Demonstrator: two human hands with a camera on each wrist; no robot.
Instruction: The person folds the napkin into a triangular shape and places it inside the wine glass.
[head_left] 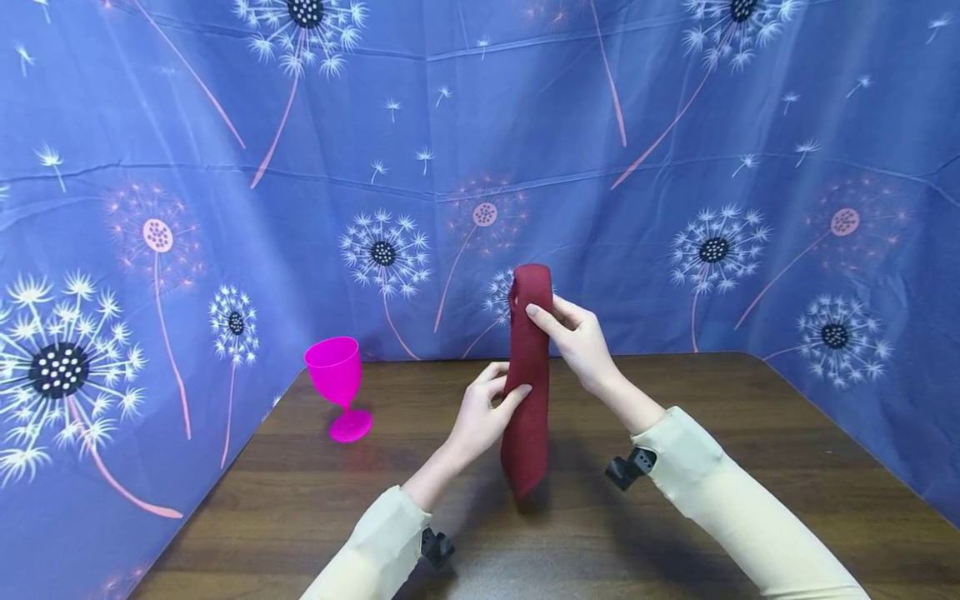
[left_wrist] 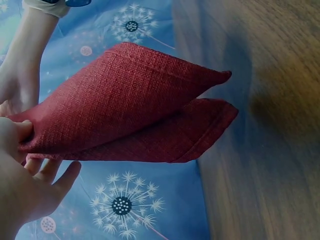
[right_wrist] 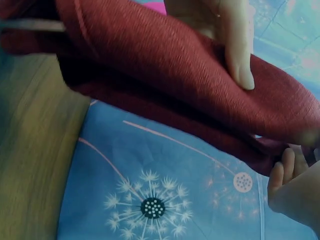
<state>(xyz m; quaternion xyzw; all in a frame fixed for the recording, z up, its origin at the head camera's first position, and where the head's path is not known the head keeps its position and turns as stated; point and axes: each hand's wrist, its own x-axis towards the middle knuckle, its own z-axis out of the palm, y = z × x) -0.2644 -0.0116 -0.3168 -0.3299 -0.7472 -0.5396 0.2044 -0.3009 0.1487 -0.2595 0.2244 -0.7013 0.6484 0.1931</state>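
A dark red cloth napkin [head_left: 531,367], folded into a long narrow strip, hangs upright over the table with its pointed lower end close above the wood. My right hand [head_left: 576,342] pinches it near the looped top, thumb on the front face. Lower down on the left edge, my left hand [head_left: 483,412] grips it between thumb and fingers. In the left wrist view the napkin [left_wrist: 130,100] shows a woven texture and two layers that spread apart at the free end. Folded layers of the napkin [right_wrist: 165,65] also show in the right wrist view, with a gap between them.
A bright pink goblet [head_left: 335,371] stands on the left of the brown wooden table [head_left: 675,517]. Behind and beside the table hangs a blue curtain [head_left: 585,217] with dandelion prints. Dark wrist cameras sit on both cream sleeves [head_left: 720,492].
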